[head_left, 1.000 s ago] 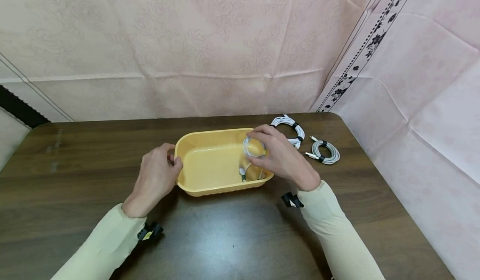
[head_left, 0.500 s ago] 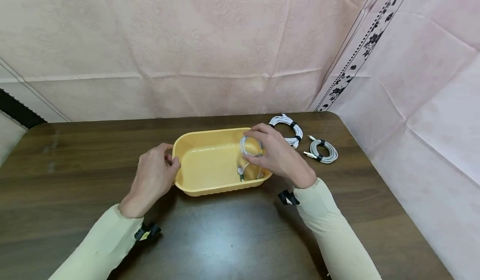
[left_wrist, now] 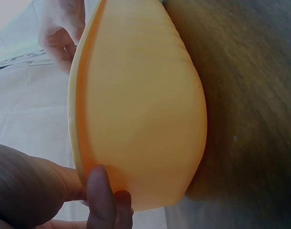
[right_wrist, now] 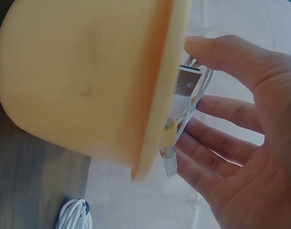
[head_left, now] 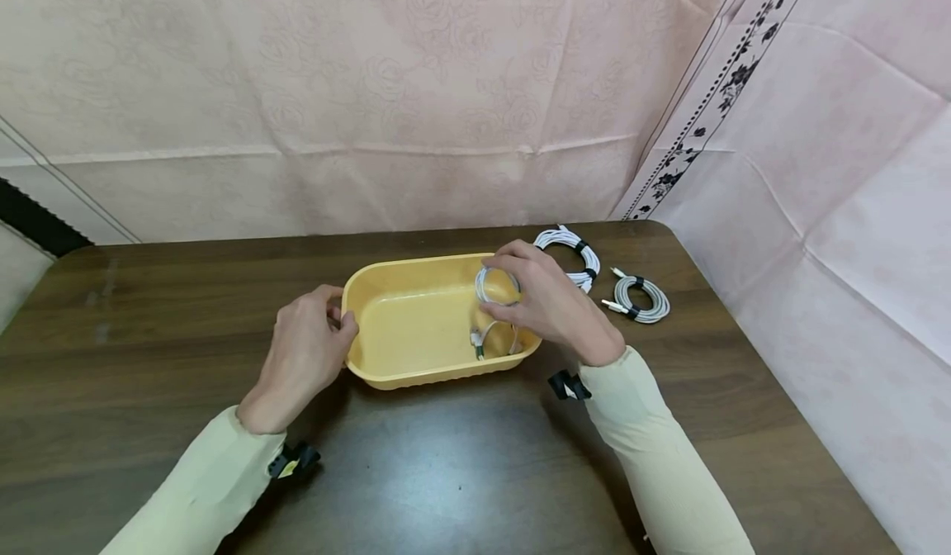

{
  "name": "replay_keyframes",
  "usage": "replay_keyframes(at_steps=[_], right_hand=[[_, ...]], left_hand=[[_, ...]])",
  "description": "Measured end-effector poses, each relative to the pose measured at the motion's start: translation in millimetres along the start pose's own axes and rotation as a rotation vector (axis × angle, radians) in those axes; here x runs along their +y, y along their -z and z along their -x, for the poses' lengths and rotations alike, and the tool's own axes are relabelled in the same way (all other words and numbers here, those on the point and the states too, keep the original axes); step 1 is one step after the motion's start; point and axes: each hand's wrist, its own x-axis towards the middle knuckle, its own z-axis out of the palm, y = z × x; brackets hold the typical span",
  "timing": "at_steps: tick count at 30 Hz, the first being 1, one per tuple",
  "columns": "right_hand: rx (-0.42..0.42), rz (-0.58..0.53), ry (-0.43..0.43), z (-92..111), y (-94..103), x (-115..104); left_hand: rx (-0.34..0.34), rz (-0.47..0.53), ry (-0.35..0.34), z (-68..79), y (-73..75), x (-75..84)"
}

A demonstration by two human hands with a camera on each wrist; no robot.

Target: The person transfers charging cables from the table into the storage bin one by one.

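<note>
With its thumb and fingers on the rim, my left hand (head_left: pixel 306 342) pinches the left end of a yellow plastic tub (head_left: pixel 409 324). In the left wrist view the fingers press against the tub's outer wall (left_wrist: pixel 145 105). At the tub's right end my right hand (head_left: pixel 551 301) holds a small coiled white USB cable (head_left: pixel 481 287). The right wrist view shows its metal USB plug (right_wrist: pixel 188 82), a yellow tie (right_wrist: pixel 169 133) and a small white plug end (right_wrist: pixel 170 164). Below that coil, another white cable (head_left: pixel 477 339) lies inside the tub, partly hidden.
A larger coil of white cable (head_left: pixel 592 259) with black ties lies behind my right hand. Farther right is a smaller tied grey-white cable coil (head_left: pixel 643 301). The brown wooden table (head_left: pixel 416 464) meets pale cloth hangings (head_left: pixel 416 125) at the back and right.
The head view has shifted slightly. Both hands stay nearly where they were, the left on the tub rim and the right holding the coiled USB cable over the tub's right end.
</note>
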Motion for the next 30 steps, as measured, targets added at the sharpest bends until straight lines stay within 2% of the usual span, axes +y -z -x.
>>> replay_keyframes(at_steps=[8,17,24,30], right_hand=[[-0.012,0.001,-0.029,-4,0.4,-1],[0.015,-0.003,-0.032,-7,-1.1,-4],[-0.003,0.017,-0.096,-10,-1.1,-5],[-0.006,0.015,-0.104,-13,-0.5,-7]], left_hand=[[0.001,-0.001,-0.003,0.0,0.7,0.2],[0.007,-0.007,0.0,-0.4,0.3,1.0],[-0.004,-0.009,0.014,-0.4,0.8,1.5],[-0.012,0.003,0.022,0.0,1.5,1.5]])
